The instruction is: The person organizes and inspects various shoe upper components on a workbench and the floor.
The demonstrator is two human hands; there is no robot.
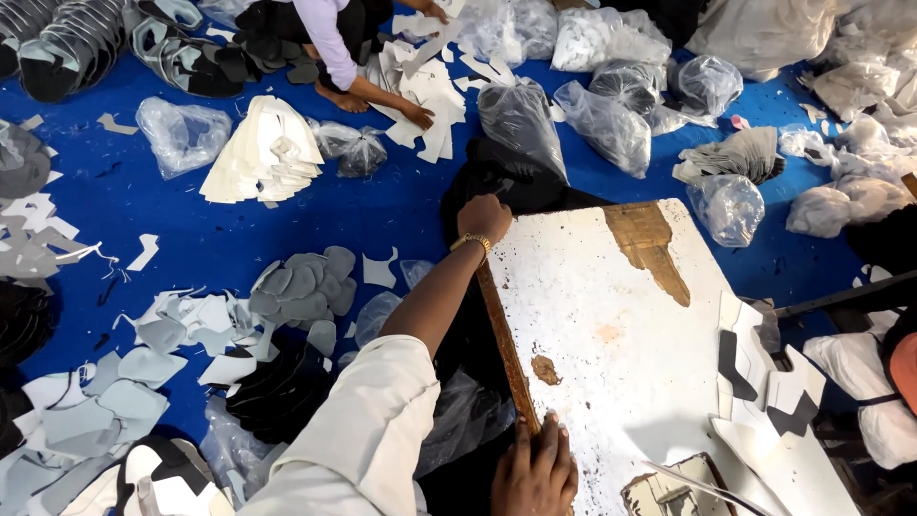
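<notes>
Both hands, left hand (484, 218) and right hand (535, 470), apparently clamp fingers on the white board (611, 315), its long axis running away.

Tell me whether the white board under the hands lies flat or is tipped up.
Cannot tell. The white board fills the lower right; the left hand grips its far corner, the right hand its near edge, but nothing shows what it rests on.

I see my left hand (483, 218) gripping the white board's (611, 325) far corner; my right hand (535, 470) clasps its near edge.
</notes>
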